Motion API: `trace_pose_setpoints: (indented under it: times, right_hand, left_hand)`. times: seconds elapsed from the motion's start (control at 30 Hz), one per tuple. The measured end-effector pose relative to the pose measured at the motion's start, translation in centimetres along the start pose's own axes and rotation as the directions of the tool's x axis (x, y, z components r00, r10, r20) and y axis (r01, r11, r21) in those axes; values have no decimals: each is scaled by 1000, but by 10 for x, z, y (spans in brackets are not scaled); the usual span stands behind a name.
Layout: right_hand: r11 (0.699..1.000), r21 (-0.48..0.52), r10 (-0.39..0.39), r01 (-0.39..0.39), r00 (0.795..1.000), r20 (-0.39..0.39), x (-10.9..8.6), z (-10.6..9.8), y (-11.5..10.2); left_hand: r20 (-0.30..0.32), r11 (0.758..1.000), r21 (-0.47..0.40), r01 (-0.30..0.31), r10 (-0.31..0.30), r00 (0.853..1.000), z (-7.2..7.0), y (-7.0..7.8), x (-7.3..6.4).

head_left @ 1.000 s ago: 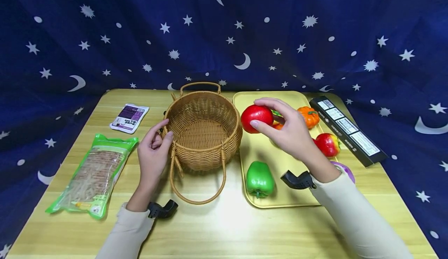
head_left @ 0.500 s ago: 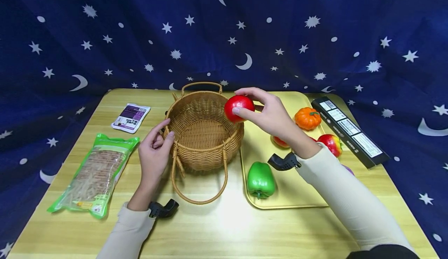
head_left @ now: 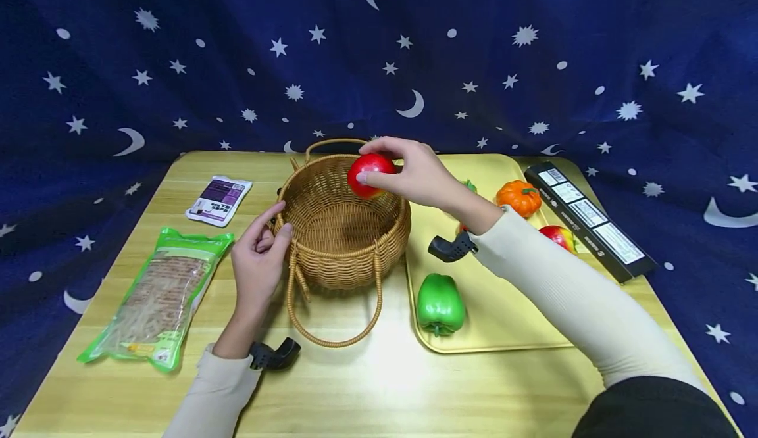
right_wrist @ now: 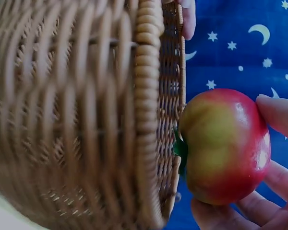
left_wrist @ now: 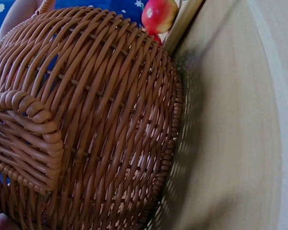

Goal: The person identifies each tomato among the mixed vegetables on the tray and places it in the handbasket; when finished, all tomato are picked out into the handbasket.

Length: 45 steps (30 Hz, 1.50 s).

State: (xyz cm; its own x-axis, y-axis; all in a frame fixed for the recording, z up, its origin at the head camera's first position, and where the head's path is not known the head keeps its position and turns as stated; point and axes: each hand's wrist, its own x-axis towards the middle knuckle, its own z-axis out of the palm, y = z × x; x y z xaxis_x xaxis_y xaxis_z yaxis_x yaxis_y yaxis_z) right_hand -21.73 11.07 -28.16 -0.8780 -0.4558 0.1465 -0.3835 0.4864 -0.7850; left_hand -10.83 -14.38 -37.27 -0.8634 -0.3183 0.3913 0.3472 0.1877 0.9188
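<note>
The fruit (right_wrist: 225,143), red with a yellow-green end and a green leaf (right_wrist: 180,148), is held in the air above the opening of the basket (head_left: 340,270), toward the far right part of its rim. Its leafy end faces the basket. The right hand (head_left: 414,173) grips the fruit between thumb and fingers. The left hand (head_left: 257,260) holds the basket's left rim with thumb and forefinger. The two hands are apart.

The basket stands near the middle of the desk's (head_left: 355,392) far edge. One handle (head_left: 334,344) slopes down toward the near edge; the other handle (head_left: 334,140) rises at the far side.

Just right of the basket lies a yellow tray (head_left: 491,333). A green pepper (head_left: 441,305) sits near its near left corner, and a pumpkin (head_left: 518,198) by its right edge, toward the far corner. A second fruit (head_left: 559,237), red and yellow, shows beyond the right sleeve (head_left: 551,287), which partly hides it.

A black box (head_left: 592,224) lies slantwise along the desk's right edge. Near the far left corner is a purple and white pouch (head_left: 219,201); nearer, along the left edge, lies a green-ended bag (head_left: 162,296). Behind the far edge hangs a blue curtain (head_left: 237,83) with moons and stars.
</note>
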Motion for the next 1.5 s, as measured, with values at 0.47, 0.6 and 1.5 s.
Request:
trace_pose_setpoints:
  times: [0.47,0.6,1.5]
  right_hand:
    - [969,-223,-45,106,964,262,49,20,-27]
    - [969,-231,-17,92,951,307,64,28,-30]
    - [973,-232,117,-11,886,448,77,53,-11]
  left_hand:
    - [-3,1000,8,-16,16,1000,-1,-10,1]
    - [-6,1000,9,-22,22,1000,-1,-5,1]
    - [4,999,26,-41,41,999,-1,2,0]
